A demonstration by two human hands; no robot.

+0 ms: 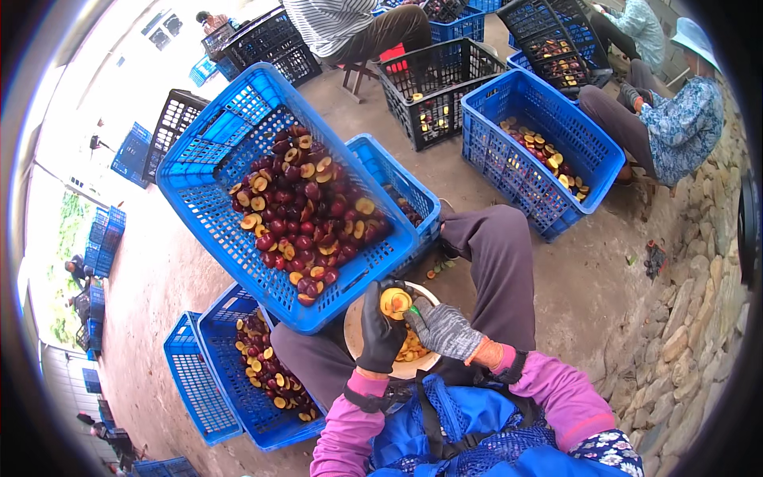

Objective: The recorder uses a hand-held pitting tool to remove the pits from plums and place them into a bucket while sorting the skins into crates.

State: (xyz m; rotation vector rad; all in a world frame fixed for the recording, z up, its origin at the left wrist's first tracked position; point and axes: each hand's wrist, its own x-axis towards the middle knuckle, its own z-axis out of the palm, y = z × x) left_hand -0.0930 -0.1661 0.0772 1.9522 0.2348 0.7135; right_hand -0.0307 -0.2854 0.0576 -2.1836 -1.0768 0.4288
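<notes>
My left hand [379,340], in a dark glove, is closed around a cut plum [395,302] with its yellow flesh facing up. Right beside it, my right hand [449,331], in a grey knit glove, grips a small tool [414,311] of which only a green bit shows; its working end is too small to make out. Both hands are over a white basin [354,324] between my knees, with yellow fruit pieces [412,348] inside. Just beyond, a tilted blue crate [214,151] holds many dark red plums [306,199], some halved.
At left, another blue crate [218,318] with cut plums stands beside a blue crate [191,381]. Farther off are a black crate [413,119] and a blue crate [477,131] with halved plums. A person [675,119] sits at right, near a stone edge [675,342].
</notes>
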